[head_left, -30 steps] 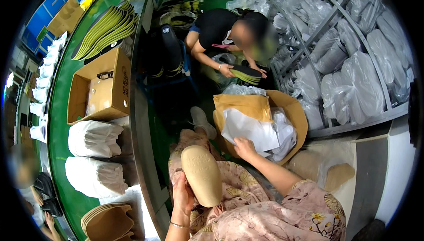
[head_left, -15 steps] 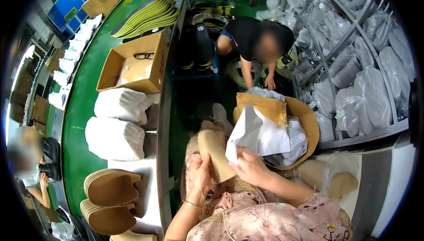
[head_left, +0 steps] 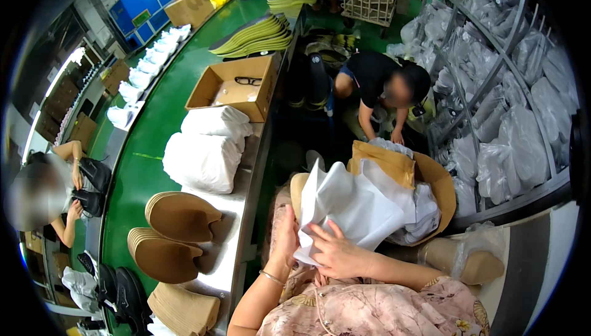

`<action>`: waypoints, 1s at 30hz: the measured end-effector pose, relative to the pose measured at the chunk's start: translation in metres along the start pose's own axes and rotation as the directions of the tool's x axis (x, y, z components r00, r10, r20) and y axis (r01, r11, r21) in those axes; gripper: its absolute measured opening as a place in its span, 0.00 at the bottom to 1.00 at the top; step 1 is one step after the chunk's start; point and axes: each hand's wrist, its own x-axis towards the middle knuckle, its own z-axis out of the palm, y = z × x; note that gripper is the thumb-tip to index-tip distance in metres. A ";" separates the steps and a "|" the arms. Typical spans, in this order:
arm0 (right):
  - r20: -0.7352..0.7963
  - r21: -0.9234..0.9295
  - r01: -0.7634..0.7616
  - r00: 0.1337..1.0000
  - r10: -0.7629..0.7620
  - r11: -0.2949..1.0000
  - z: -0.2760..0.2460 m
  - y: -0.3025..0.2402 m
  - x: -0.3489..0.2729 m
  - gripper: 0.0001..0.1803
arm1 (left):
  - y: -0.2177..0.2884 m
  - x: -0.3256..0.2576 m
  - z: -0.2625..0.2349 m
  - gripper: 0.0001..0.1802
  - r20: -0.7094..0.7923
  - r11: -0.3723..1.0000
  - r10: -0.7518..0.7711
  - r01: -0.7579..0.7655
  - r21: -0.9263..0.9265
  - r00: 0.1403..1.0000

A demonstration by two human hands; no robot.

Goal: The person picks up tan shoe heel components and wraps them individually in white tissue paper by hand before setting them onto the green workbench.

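In front of my lap, my left hand (head_left: 285,237) grips a curved tan paperboard piece (head_left: 298,192) by its left side. A creased white sheet of paper (head_left: 345,197) lies over most of that piece and hides it. My right hand (head_left: 337,253) rests on the paper's lower part with its fingers spread. Just beyond, a brown carton (head_left: 442,195) holds more white paper and a brown paper flap (head_left: 386,162).
On the left bench stand nested tan paperboard pieces (head_left: 175,216), white wrapped bundles (head_left: 203,160) and an open carton with glasses (head_left: 261,101). A crouching co-worker (head_left: 378,80) reaches down ahead. A metal rack (head_left: 514,71) of plastic-bagged items lines the right.
The white sheet has come leftward and now covers most of the tan piece. My right hand has gone from pinching the sheet to lying on it. The view has shifted left.
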 end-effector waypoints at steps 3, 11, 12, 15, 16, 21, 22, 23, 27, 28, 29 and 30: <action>0.010 -0.052 0.014 1.000 -0.014 0.999 0.001 -0.007 -0.004 0.14 | -0.001 -0.011 -0.001 0.13 0.008 0.935 0.147 -0.142 0.324 0.989; -0.319 0.657 -0.030 0.895 0.313 0.753 -0.019 0.013 -0.016 0.18 | -0.016 -0.020 -0.008 0.14 0.047 0.989 0.149 -0.147 -0.034 0.988; -0.316 0.771 -0.031 0.848 0.425 0.636 -0.022 0.015 -0.017 0.17 | -0.017 -0.022 -0.008 0.13 0.046 0.990 0.137 -0.134 -0.052 0.990; -0.237 0.852 -0.087 0.815 0.528 0.517 -0.011 0.029 -0.013 0.13 | -0.017 -0.025 -0.007 0.15 0.052 0.988 0.137 -0.132 -0.085 0.989; -0.214 0.847 -0.135 0.798 0.563 0.514 -0.008 0.034 -0.012 0.12 | -0.018 -0.025 -0.006 0.14 0.050 0.989 0.125 -0.121 -0.083 0.991; -0.438 0.424 -0.229 0.795 0.420 0.876 0.022 0.038 0.015 0.25 | -0.028 -0.021 -0.012 0.14 0.018 0.984 0.176 -0.176 -0.014 0.984; -0.421 0.404 -0.255 0.800 0.426 0.879 0.024 0.040 0.020 0.27 | -0.027 -0.021 -0.013 0.14 0.020 0.983 0.183 -0.183 -0.026 0.983; -0.402 0.384 -0.282 0.807 0.434 0.879 0.017 0.038 0.027 0.28 | -0.025 -0.022 -0.012 0.14 0.019 0.981 0.189 -0.188 -0.039 0.982; -0.392 0.269 -0.317 0.827 0.404 0.909 0.020 0.041 0.049 0.33 | -0.023 -0.021 -0.014 0.16 0.022 0.970 0.223 -0.220 -0.104 0.974; -0.403 0.247 -0.323 0.823 0.400 0.914 0.022 0.040 0.053 0.33 | -0.021 -0.021 -0.012 0.17 0.020 0.965 0.229 -0.225 -0.136 0.973; -0.441 0.190 -0.349 0.804 0.398 0.918 0.033 0.045 0.056 0.33 | -0.020 -0.018 -0.010 0.21 0.040 0.957 0.261 -0.253 -0.144 0.965; -0.411 0.189 -0.355 0.818 0.402 0.916 0.040 0.051 0.057 0.33 | -0.019 -0.017 -0.012 0.22 0.045 0.954 0.251 -0.239 -0.181 0.967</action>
